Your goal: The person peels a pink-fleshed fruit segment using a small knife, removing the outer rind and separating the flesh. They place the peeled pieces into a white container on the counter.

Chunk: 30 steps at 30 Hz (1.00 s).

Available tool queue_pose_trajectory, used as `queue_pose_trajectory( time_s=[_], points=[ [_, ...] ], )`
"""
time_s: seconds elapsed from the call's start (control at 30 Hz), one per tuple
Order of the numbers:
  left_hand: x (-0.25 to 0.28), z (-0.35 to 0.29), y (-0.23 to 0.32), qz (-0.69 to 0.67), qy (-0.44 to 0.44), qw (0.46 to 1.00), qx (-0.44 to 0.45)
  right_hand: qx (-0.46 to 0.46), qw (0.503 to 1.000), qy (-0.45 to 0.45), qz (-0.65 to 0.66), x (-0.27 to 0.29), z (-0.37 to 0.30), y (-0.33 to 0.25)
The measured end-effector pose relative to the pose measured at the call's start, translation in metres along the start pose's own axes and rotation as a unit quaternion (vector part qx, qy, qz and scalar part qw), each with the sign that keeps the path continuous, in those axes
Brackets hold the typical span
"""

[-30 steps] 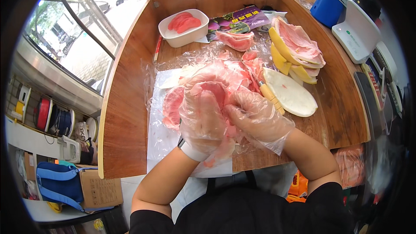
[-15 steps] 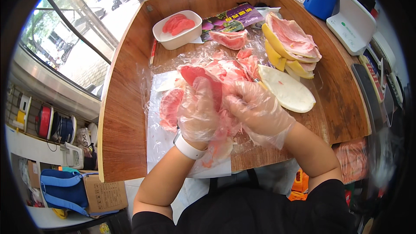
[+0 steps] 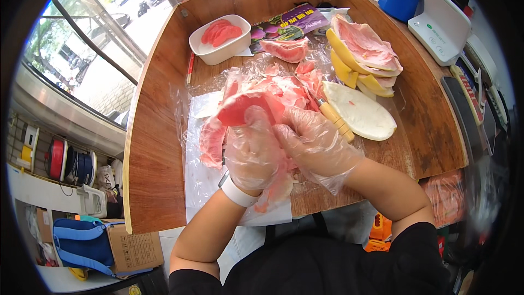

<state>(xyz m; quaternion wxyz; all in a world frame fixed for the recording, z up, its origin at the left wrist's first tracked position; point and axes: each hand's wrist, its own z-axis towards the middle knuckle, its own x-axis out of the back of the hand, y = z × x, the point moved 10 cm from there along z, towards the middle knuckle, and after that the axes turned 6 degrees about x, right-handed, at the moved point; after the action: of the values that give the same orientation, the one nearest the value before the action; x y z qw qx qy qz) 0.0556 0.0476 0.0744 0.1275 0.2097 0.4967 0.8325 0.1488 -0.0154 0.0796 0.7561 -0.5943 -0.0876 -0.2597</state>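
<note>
We've swung the pomelo segment [image 3: 236, 113] flatter, pale rim [image 3: 241, 98] exposed far-side; our left hand [image 3: 252, 150] clamps it, right hand [image 3: 319, 145] curls alongside, hold unclear.

Standing by the desk [image 3: 428, 139], I am counting two hands: one left hand [image 3: 251, 153], one right hand [image 3: 321, 143]. Three large fruit segments are showing distinctly: one held segment [image 3: 232, 116], one near segment [image 3: 211, 143], one far segment [image 3: 286, 50]. One white tub [image 3: 218, 56] is holding several peeled pieces [image 3: 221, 33], overlapping too closely to tally. One wooden handle [image 3: 336, 121] and one white rind slab [image 3: 363, 113] are lying out; yellow rinds [image 3: 344, 69] are numbering at least two. Also noting: one purple packet [image 3: 303, 18], one wristwatch [image 3: 238, 193], one backpack [image 3: 82, 247], one carton [image 3: 136, 248].
</note>
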Motion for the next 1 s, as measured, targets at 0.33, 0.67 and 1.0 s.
queue_pose_trajectory(
  time_s=[0.33, 0.67, 1.0],
  points=[
    [0.001, 0.000, 0.022, -0.089, 0.075, 0.993, -0.025, 0.061, 0.993, 0.061, -0.075, 0.008, -0.002, -0.003],
    [0.006, 0.006, -0.027, 0.059, 0.066, 0.996, 0.004, 0.040, 0.986, 0.058, -0.150, 0.025, 0.003, -0.001],
    [-0.017, 0.005, 0.028, 0.058, -0.093, 0.992, -0.060, 0.194, 0.904, 0.204, -0.323, 0.074, -0.005, -0.033]
  ],
)
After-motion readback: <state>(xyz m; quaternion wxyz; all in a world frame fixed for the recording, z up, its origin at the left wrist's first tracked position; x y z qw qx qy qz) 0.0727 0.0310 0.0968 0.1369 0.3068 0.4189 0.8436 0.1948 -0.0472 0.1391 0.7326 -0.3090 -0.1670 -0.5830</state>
